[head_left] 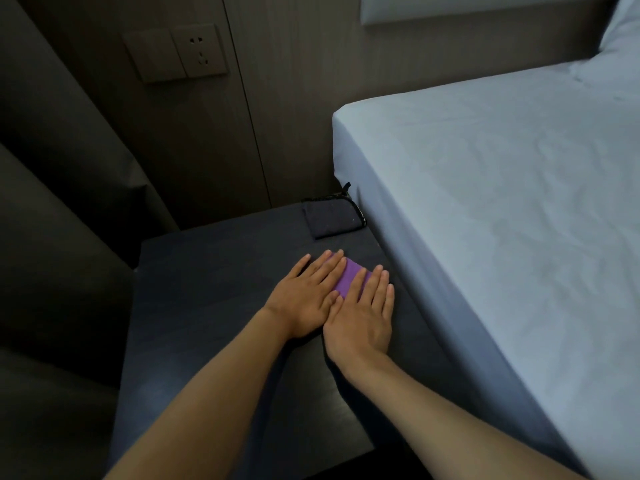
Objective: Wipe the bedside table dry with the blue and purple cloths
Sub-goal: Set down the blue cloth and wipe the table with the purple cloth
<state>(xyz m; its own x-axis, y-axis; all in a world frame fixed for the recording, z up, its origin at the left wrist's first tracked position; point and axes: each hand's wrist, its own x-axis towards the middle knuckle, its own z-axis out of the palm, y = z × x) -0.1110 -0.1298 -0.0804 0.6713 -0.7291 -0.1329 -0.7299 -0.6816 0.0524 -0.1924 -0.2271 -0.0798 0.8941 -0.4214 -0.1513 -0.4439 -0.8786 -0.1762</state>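
Note:
The dark bedside table point(207, 306) fills the lower middle of the head view. A folded purple cloth point(348, 277) lies on it near the bed side. My left hand point(304, 299) and my right hand point(363, 313) both lie flat on that cloth, fingers stretched out and side by side, covering most of it. A dark blue folded cloth point(330, 216) rests at the table's back right corner, apart from both hands.
A bed with a pale sheet point(502, 202) stands tight against the table's right side. Behind the table is a wood-panelled wall with a switch and socket plate point(176, 53). Dark curtains point(52, 202) hang to the left.

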